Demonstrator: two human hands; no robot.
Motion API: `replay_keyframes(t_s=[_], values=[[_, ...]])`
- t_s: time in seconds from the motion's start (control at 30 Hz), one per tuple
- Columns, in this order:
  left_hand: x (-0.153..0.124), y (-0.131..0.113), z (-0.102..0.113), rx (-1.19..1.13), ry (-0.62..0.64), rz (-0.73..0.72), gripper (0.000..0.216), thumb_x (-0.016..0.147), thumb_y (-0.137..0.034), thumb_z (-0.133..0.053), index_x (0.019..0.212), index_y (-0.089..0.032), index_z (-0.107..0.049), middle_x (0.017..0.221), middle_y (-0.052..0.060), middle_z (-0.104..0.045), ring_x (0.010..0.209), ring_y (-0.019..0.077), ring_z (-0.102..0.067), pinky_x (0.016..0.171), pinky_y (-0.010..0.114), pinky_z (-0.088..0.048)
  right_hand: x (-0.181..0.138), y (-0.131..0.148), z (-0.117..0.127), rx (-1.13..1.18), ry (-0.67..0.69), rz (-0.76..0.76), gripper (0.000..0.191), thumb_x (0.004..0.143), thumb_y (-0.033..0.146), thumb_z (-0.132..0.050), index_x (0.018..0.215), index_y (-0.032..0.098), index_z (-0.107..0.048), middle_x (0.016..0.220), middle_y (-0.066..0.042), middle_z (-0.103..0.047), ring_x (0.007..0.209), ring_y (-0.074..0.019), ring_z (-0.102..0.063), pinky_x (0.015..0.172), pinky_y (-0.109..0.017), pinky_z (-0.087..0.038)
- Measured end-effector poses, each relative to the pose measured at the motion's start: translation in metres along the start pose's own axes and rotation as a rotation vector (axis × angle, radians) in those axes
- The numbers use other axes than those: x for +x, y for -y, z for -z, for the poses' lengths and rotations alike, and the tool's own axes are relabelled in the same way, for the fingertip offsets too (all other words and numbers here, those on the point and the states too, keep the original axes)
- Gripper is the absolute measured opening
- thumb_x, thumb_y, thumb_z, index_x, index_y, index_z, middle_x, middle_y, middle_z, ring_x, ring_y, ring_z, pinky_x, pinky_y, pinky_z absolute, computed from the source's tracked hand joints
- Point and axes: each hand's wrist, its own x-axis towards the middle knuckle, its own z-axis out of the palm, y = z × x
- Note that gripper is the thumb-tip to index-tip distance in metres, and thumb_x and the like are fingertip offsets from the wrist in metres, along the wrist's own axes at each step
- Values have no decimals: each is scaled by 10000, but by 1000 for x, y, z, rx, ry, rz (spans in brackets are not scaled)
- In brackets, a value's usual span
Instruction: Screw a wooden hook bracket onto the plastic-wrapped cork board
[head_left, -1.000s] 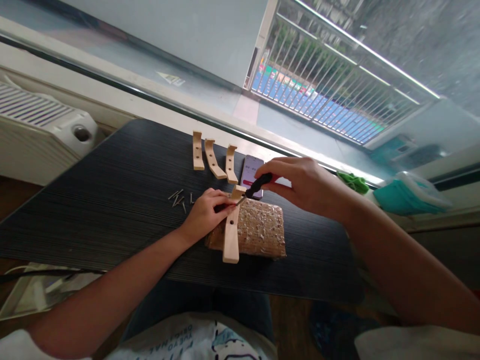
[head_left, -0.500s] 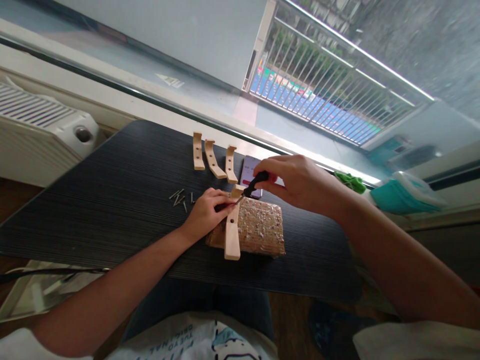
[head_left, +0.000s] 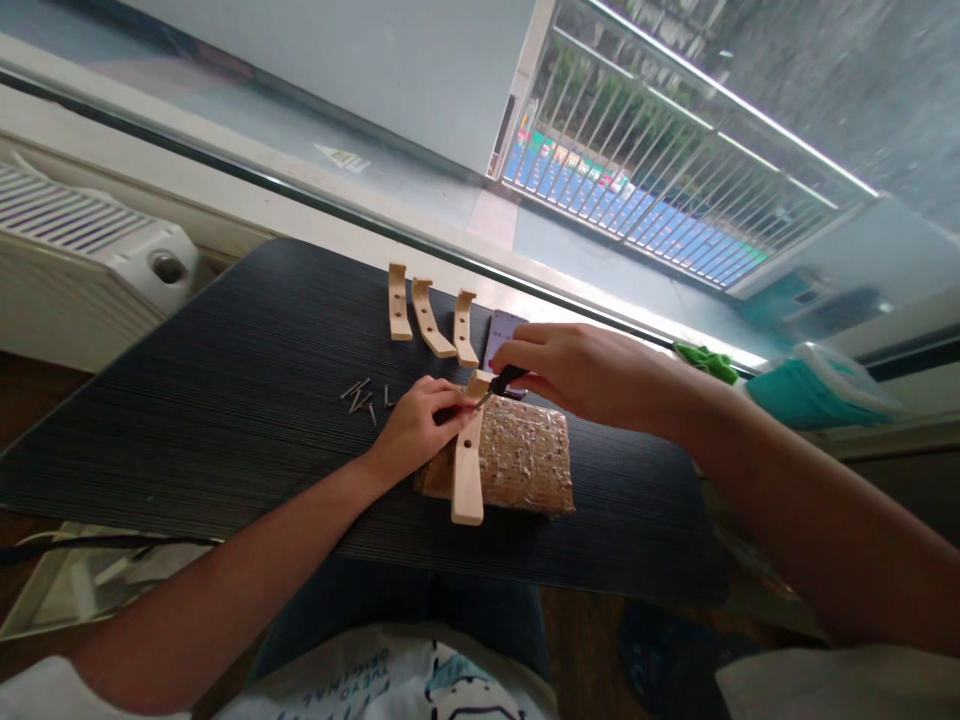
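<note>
The right hand (head_left: 581, 362) is gripping a black-handled screwdriver (head_left: 508, 379), its fingers wrapping the handle while the shaft is slanting down to the left. The screwdriver's tip is meeting the fingertips of the left hand (head_left: 420, 422) at the upper part of a pale wooden hook (head_left: 467, 490). The left hand's thumb and fingers are narrowing together there; I cannot tell whether they are pinching the hook or something small hidden between them. The hook is lying across the left part of a brown, film-wrapped block (head_left: 529, 455), its lower end projecting past the block's near edge and a dark hole showing midway. The block is sitting on the dark desk (head_left: 262, 340). Loose screws (head_left: 359, 396) are lying left of the left hand. Beyond, three more wooden hooks (head_left: 426, 318) are lying side by side, with a phone (head_left: 504, 330) resting just right of them, partly covered by the right hand.
</note>
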Motion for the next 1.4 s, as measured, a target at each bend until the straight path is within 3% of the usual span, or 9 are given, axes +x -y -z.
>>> replay_keyframes(t_s=[0.47,0.97,1.17,1.4], values=[[1,-1,2,11,19,-11,117,806,-169,-645,896,-176,-718,826,37,-672,833,207,-566,778,349,-469,7,3,4,7,43,-81,152,905,248,-531,987,153,-615,830,-51,-650,693,-128,-561,595,-269,-328],[1,-6,5,-9,44,53,135,808,-153,-584,875,-169,-701,829,37,-693,810,201,-572,743,339,-467,14,9,6,-178,86,-210,295,932,400,-458,880,155,-614,759,-41,-625,597,-111,-480,550,-270,-229],[0,-4,5,5,31,49,116,802,-157,-595,858,-177,-694,821,28,-692,804,195,-581,764,342,-475,11,9,5,-79,43,-194,246,903,346,-477,1037,147,-532,829,-52,-631,613,-118,-462,560,-274,-258],[-1,-2,4,4,23,15,112,806,-152,-608,870,-174,-697,833,26,-687,822,195,-587,789,350,-480,7,6,10,55,36,-105,174,845,204,-505,1013,169,-537,890,-47,-620,677,-114,-498,600,-266,-308]])
